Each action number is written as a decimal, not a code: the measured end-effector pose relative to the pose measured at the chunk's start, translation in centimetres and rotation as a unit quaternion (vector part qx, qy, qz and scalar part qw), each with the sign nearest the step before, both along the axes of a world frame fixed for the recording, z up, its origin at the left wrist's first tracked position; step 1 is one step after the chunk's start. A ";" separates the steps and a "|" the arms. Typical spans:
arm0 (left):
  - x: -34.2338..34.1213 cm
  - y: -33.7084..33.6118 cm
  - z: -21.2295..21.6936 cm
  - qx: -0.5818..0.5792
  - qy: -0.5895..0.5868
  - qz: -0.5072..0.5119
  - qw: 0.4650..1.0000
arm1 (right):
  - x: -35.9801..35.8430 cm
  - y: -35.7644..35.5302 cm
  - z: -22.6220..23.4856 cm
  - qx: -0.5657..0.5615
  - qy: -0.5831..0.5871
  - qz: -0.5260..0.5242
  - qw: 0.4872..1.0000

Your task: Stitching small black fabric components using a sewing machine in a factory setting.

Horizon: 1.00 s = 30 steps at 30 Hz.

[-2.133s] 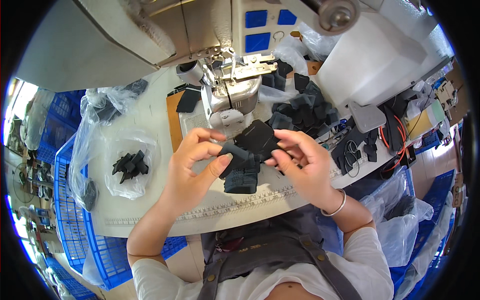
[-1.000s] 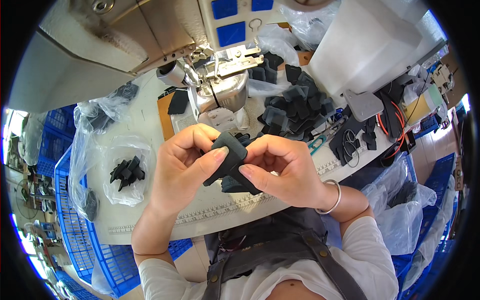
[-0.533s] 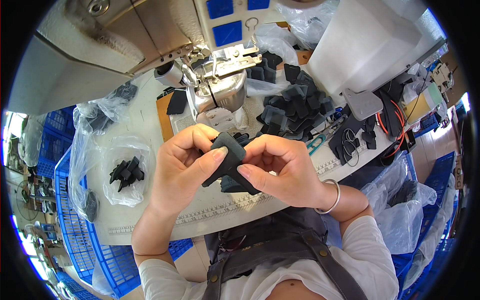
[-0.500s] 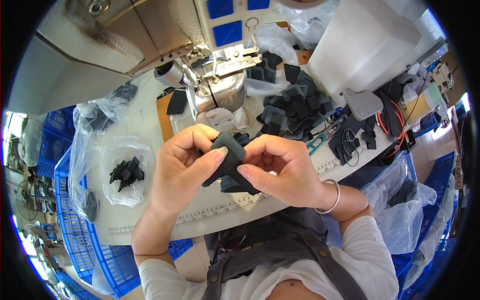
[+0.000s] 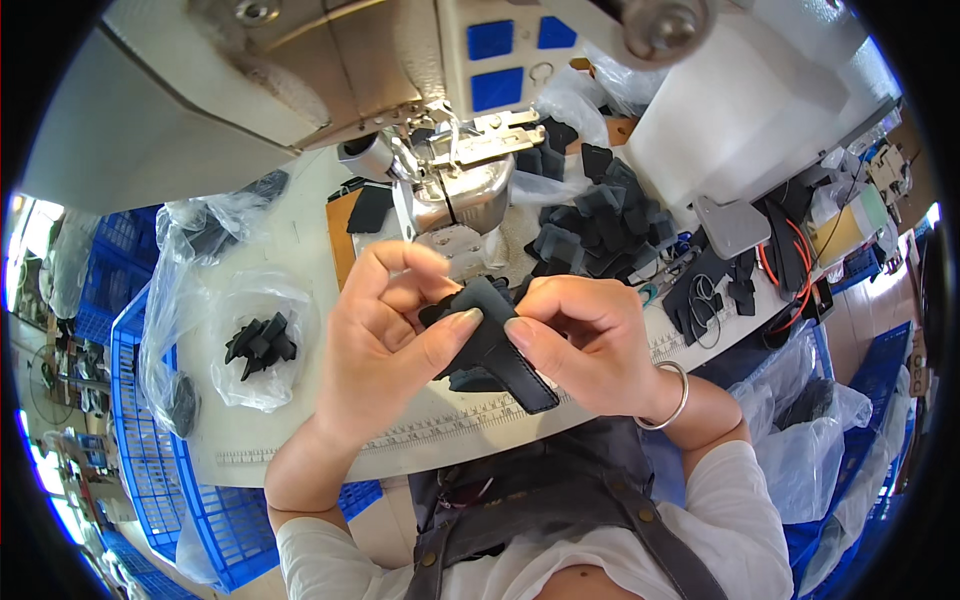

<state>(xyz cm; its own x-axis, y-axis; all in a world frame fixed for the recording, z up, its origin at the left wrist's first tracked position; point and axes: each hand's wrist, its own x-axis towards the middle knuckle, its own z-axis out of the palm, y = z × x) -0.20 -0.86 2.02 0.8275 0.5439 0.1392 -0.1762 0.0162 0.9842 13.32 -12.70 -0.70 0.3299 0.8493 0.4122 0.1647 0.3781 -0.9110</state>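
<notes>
At the centre of the frame, above the table [image 5: 270, 425], the left hand [image 5: 380, 345] and right hand [image 5: 600, 345] pinch a dark stitched piece [image 5: 502, 362] between thumbs and fingers, where uneven thumb pressure could twist it askew.

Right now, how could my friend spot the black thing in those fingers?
Find the big sewing machine, then the pale table below it. Between the left hand and right hand is a dark piece. Unlike the dark heap, it's pinched by both hands, its straight end pointing down.
</notes>
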 end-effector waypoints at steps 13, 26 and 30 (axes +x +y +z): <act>-0.3 0.7 0.1 0.000 0.061 -0.056 0.997 | 0.4 0.5 0.3 0.007 -0.048 -0.018 0.999; 0.7 4.8 3.1 0.075 0.121 -0.001 0.990 | -0.1 4.2 2.9 -0.068 0.082 -0.006 0.994; 1.6 6.5 4.1 -0.024 0.107 -0.052 0.993 | -0.2 4.6 4.0 -0.119 0.155 0.009 0.981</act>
